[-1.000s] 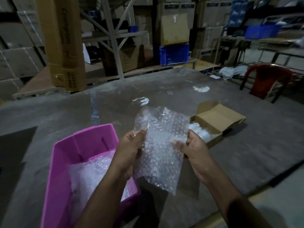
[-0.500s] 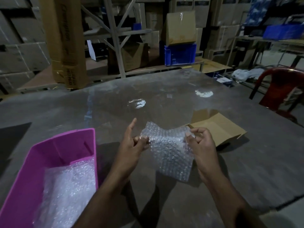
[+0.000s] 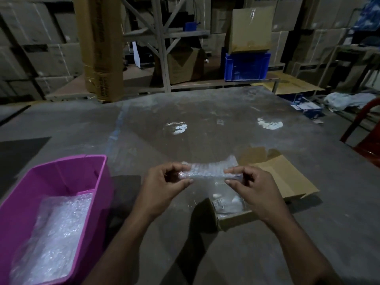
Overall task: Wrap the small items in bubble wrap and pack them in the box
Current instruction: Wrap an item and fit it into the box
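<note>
I hold a narrow roll of bubble wrap (image 3: 207, 171) level above the table, one end in each hand. My left hand (image 3: 162, 188) pinches its left end, and my right hand (image 3: 253, 188) pinches its right end. Whatever is rolled inside is hidden. Just below and to the right lies an open cardboard box (image 3: 287, 177) with its flap folded back; small pale wrapped items (image 3: 228, 202) show inside it, partly behind my right hand. A pink plastic bin (image 3: 67, 175) at the lower left holds loose sheets of bubble wrap (image 3: 55, 227).
The grey table (image 3: 205, 124) carries two bright light reflections. A red chair (image 3: 366, 128) stands at the right edge. Behind the table are shelving, stacked cartons, a tall cardboard box (image 3: 100, 48) and a blue crate (image 3: 246, 66).
The bubble wrap sheet, held up flat a second ago, has been lowered and rolled into a narrow bundle. The view has shifted, so the bin and box sit lower in frame.
</note>
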A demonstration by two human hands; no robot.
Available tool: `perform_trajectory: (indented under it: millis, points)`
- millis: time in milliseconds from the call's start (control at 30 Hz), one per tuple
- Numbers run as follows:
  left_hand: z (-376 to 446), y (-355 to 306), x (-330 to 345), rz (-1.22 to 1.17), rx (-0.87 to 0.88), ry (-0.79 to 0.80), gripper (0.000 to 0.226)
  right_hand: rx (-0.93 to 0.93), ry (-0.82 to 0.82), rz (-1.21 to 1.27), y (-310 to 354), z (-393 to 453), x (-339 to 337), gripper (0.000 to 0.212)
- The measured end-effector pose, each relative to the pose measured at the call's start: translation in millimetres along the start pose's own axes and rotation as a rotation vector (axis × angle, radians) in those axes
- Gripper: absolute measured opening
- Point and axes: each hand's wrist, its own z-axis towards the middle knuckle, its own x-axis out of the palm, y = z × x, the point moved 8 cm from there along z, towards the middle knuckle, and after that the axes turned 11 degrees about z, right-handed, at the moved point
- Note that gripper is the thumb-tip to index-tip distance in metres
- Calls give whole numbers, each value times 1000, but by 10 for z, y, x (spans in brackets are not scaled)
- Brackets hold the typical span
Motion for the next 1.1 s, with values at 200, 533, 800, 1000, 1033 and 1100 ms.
perform_trajectory:
  millis: [200,533,800,1000,1033,1100]
  points:
    - [8,9,-37,198,53,-100,13,-87,35,-52,-45,115,-69,12]
    - [-41,195,253,-419,-191,46,36,67,19,295,-185,200,202,37]
    - [59,464,162,-507,-259,43,36,214,77,536,-237,49,380,31]
    - [59,421,159,-574,-254,119,28,254,29,605,-214,-13,416,28]
    - [49,407,152,-575,-258,141,31,251,25,594,-193,-24,423,28]
    - [41,397,127,-524,-247,183,34,247,19,573,-175,-51,441,27]
